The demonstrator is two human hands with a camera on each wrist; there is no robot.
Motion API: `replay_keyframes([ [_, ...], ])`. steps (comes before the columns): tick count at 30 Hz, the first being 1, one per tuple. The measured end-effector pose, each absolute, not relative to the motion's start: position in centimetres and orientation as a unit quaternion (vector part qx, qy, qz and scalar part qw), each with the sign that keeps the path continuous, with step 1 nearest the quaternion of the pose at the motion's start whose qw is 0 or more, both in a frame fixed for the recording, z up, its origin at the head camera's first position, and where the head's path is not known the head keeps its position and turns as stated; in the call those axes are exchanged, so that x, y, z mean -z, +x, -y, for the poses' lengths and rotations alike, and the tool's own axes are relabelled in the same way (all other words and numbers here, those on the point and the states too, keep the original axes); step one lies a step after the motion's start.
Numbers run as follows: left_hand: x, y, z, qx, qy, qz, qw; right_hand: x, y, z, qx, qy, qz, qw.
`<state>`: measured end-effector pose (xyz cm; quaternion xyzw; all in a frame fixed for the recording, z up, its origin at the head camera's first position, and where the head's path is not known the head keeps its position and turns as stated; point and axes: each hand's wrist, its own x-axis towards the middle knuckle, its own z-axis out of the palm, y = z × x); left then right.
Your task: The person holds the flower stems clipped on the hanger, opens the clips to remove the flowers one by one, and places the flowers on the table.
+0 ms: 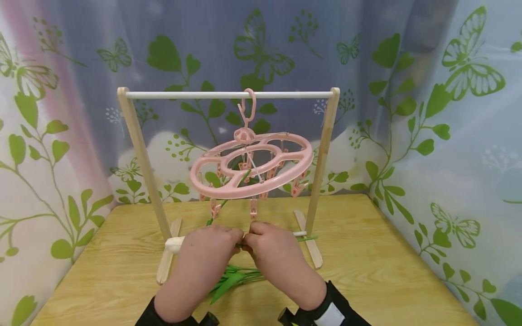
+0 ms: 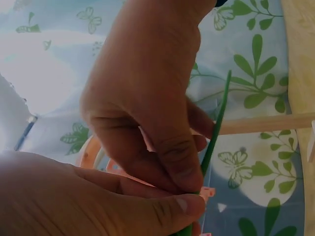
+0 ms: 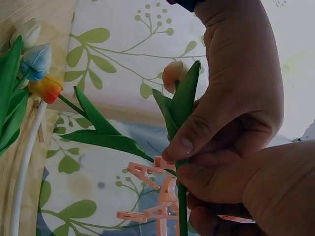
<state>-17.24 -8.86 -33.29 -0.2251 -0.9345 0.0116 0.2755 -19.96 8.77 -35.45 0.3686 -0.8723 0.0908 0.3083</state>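
Note:
An artificial tulip with a pale peach head (image 3: 174, 74) and green leaves (image 3: 185, 101) lies crosswise between both hands, below the pink clip hanger (image 1: 195, 183). My left hand (image 1: 210, 249) pinches its stem close under the leaves. Right beside it, my right hand (image 1: 273, 249) pinches the same stem, thumbs almost touching. Past the right fingers, the thin green stem end (image 2: 222, 105) sticks out. Pink clips (image 3: 142, 173) dangle from the hanger near the fingers. An orange-yellow tulip (image 3: 47, 88) hangs head down, its stem leading up to the clips.
A wooden stand (image 1: 142, 158) with a white top rod (image 1: 183, 95) carries the hanger. More tulips, one of them blue (image 3: 37, 61), lie on the wooden table (image 1: 367, 271); green leaves (image 1: 228, 285) show below my hands. A printed curtain (image 1: 285, 45) stands behind.

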Motion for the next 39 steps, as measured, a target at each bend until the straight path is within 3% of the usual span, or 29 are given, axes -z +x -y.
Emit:
replay_keyframes([
  [9,33.4,-18.4,10.1,0.007,-0.207,0.959,0.193,36.1,-20.7,-8.7,-0.092,0.366,0.894,0.242],
  [13,33.7,-18.8,10.4,0.009,-0.207,0.961,0.184,36.5,-21.1,-8.7,-0.082,0.350,0.906,0.223],
  [22,35.3,-19.5,9.9,-0.018,-0.226,0.954,0.195,37.8,-21.7,-8.2,-0.045,0.335,0.908,0.246],
  [39,36.9,-21.0,9.8,0.044,-0.239,0.961,0.131,38.4,-22.7,-8.3,-0.062,0.334,0.927,0.159],
])
